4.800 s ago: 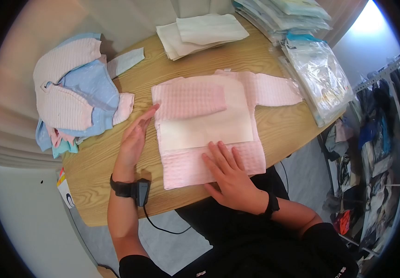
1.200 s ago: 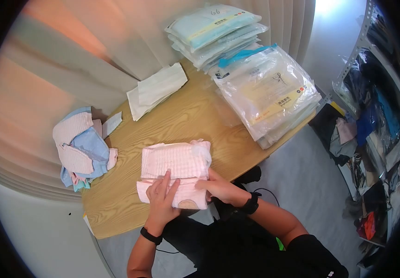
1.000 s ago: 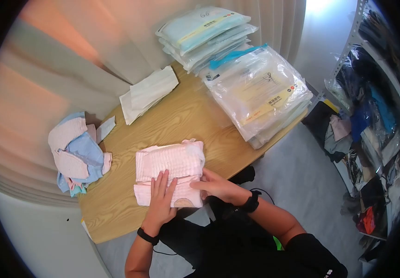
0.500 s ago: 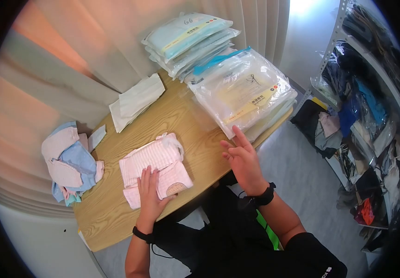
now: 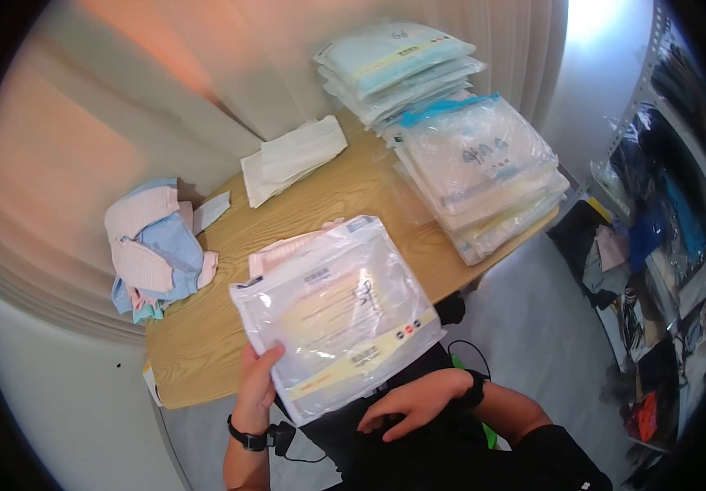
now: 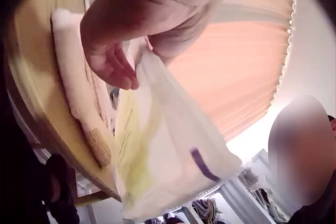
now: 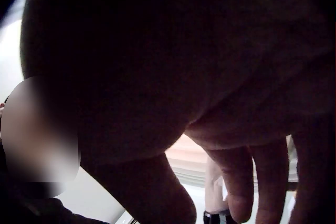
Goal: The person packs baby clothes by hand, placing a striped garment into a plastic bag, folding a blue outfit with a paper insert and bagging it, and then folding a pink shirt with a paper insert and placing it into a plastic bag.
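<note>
My left hand [image 5: 255,383] pinches the left edge of a clear plastic garment bag [image 5: 332,307], thumb on its front. The bag has a yellow printed band and handwriting, and is tilted over the front of the table. Behind it a folded pink ribbed garment [image 5: 275,255] is mostly hidden in the head view. More of this garment shows in the left wrist view, lying near the table edge with its striped neck opening [image 6: 100,148]. Below the bag, close to the lap, my right hand [image 5: 417,401] hangs with loosely bent fingers and holds nothing.
More bagged garments are stacked at the right [image 5: 484,155] and at the back [image 5: 398,57] of the wooden table [image 5: 197,352]. White sheets [image 5: 296,159] lie near the curtain. A pink and blue clothes pile [image 5: 152,245] sits at the left. Shelves of clothes stand right.
The spread pink garment became folded. My right hand left it and reached toward the right stack; the top bag is now in my left hand, and my right hand is back near the lap.
</note>
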Demonstrator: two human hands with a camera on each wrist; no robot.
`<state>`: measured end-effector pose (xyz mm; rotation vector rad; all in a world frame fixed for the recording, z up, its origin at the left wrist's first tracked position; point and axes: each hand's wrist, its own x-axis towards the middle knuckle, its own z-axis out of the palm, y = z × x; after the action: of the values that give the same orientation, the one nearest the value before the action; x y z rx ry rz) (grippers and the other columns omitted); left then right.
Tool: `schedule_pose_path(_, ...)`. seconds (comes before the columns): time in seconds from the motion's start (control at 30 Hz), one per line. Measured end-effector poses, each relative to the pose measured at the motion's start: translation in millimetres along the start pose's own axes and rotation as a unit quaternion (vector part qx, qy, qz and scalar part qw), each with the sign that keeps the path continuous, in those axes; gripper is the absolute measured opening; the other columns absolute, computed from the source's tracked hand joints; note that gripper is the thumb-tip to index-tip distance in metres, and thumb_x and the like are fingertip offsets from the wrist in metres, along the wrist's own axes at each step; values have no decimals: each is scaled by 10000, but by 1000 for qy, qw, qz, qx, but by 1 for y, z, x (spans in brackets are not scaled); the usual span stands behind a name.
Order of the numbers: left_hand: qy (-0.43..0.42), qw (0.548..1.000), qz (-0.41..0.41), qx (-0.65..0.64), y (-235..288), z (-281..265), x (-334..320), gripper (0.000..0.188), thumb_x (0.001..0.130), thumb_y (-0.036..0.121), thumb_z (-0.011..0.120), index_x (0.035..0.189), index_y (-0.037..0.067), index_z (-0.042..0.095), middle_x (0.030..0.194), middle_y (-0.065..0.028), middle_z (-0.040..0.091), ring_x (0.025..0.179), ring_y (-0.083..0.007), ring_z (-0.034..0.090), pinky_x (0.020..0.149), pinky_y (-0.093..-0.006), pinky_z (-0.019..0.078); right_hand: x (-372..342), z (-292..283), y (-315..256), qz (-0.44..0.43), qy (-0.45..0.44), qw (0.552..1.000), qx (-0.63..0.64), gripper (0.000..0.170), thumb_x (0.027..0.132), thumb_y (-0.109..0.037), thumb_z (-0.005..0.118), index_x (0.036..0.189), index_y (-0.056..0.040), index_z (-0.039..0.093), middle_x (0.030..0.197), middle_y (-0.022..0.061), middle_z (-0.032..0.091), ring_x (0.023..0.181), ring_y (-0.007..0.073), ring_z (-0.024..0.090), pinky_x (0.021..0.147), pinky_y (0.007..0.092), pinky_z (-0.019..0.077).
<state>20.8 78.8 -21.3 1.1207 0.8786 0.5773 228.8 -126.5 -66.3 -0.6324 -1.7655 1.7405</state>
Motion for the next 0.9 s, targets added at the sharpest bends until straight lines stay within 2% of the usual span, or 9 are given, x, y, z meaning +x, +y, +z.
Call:
schedule_pose_path(0.07, 116, 992, 43, -10, 6, -32, -10, 439, 870, -14, 637, 1291, 25, 517, 1169, -101, 642, 1026, -202, 638, 906, -340, 520, -4, 1, 0, 15, 13, 999, 30, 435, 988, -248, 582, 1340, -11, 486, 1238, 146, 613, 1122, 222, 604, 911, 341, 504)
schedule_pose_path(0.2, 261, 879, 398, 9, 66, -69, -52, 381, 886, -8, 657, 1248, -2, 535, 1130, -106, 650, 1012, -198, 642, 913, -341, 528, -15, -15, -23, -16, 94, 995, 28, 431, 967, -187, 625, 1346, -30, 494, 1195, 113, 637, 1115, 200, 603, 901, 335, 504)
schedule_pose_path(0.33, 400, 741, 475, 254, 80, -108, -85, 264, 879, 0, 664, 1132, -37, 599, 1135, -149, 659, 1080, -238, 625, 1009, -374, 471, 2, -74, -60, -37, 319, 928, -189, 415, 878, -122, 713, 1263, -68, 568, 1233, 77, 618, 1168, 214, 576, 1007, 358, 449)
schedule_pose_path(0.43, 312, 614, 528, 497, 71, -152, -71, 252, 768, -95, 652, 1003, -4, 644, 1067, -171, 690, 1046, -298, 659, 992, -421, 486, 34, -147, -54, -34, 374, 839, -394, 516, 822, -175, 762, 1275, -43, 552, 1284, 137, 567, 1240, 292, 519, 1066, 397, 403)
schedule_pose_path(0.5, 248, 607, 453, 603, 59, -171, -68, 324, 703, -110, 632, 1005, 8, 633, 1103, -166, 682, 1103, -336, 636, 1054, -461, 426, 56, -197, -37, -2, 342, 811, -475, 611, 778, -223, 792, 1296, -29, 534, 1307, 172, 544, 1268, 328, 488, 1087, 407, 380)
schedule_pose_path(0.53, 204, 697, 373, 577, 46, -183, -64, 368, 717, -144, 578, 1039, 25, 635, 1182, -159, 659, 1197, -347, 585, 1101, -475, 374, 63, -216, -31, 37, 328, 806, -491, 654, 758, -243, 804, 1307, -24, 525, 1314, 183, 538, 1276, 339, 478, 1091, 407, 373)
schedule_pose_path(0.63, 101, 666, 192, 713, 9, -230, -70, 509, 700, -181, 498, 1136, 42, 636, 1311, -176, 593, 1308, -372, 489, 1104, -469, 376, 75, -243, -22, 132, 291, 840, -439, 764, 705, -279, 829, 1339, -6, 501, 1348, 207, 514, 1290, 349, 461, 1087, 405, 370)
schedule_pose_path(0.8, 129, 768, 239, 580, 13, -155, -67, 374, 819, 25, 649, 1192, 57, 635, 1328, -180, 579, 1278, -371, 508, 1065, -438, 423, 81, -250, -29, 249, 253, 824, -442, 801, 660, -315, 851, 1314, 19, 531, 1270, 200, 594, 1170, 330, 568, 981, 386, 457)
schedule_pose_path(0.9, 117, 771, 229, 583, 1, -142, -54, 388, 843, 189, 728, 1196, 56, 636, 1317, -180, 585, 1226, -369, 546, 1018, -418, 461, 79, -228, -60, 364, 248, 827, -351, 764, 656, -345, 853, 1267, 21, 576, 1158, 176, 668, 1040, 301, 644, 885, 369, 511)
